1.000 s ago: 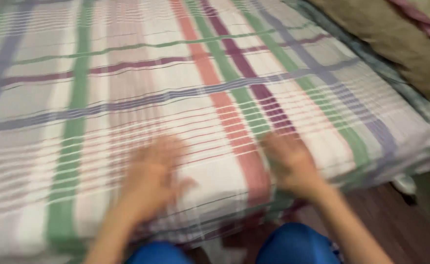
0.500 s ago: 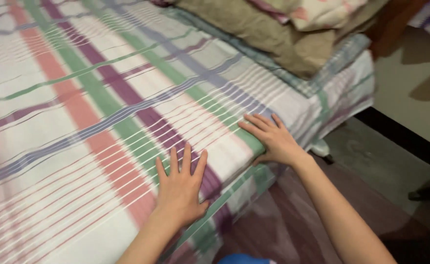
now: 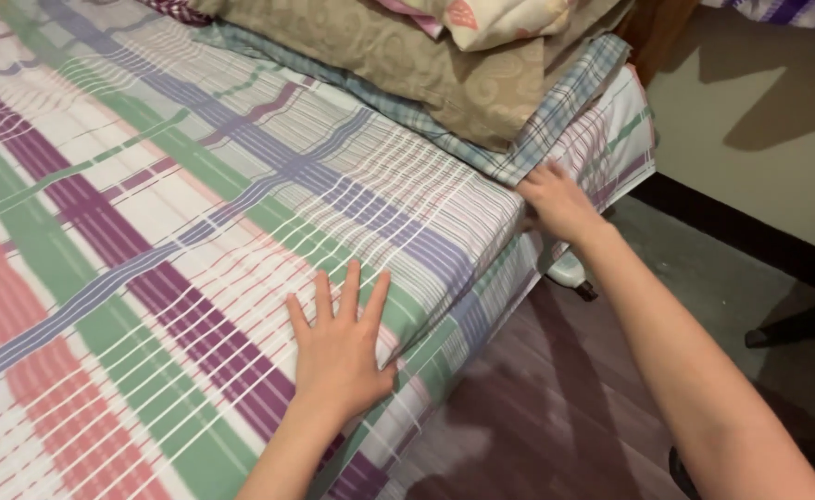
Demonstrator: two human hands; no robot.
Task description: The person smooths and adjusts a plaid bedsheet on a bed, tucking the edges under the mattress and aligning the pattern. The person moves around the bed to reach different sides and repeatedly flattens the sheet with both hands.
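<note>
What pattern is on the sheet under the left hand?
The bedsheet is white plaid with green, purple, pink and blue stripes, seen in the head view.

- Left of the tan pillow, the plaid bedsheet lies flat and open.
- The pillow and the blue-checked cloth beneath it block the bed's far corner.

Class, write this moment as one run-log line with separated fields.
left hand: flat on plaid bedsheet | right hand: at checked cloth near bed corner | pillows: stacked behind
</note>
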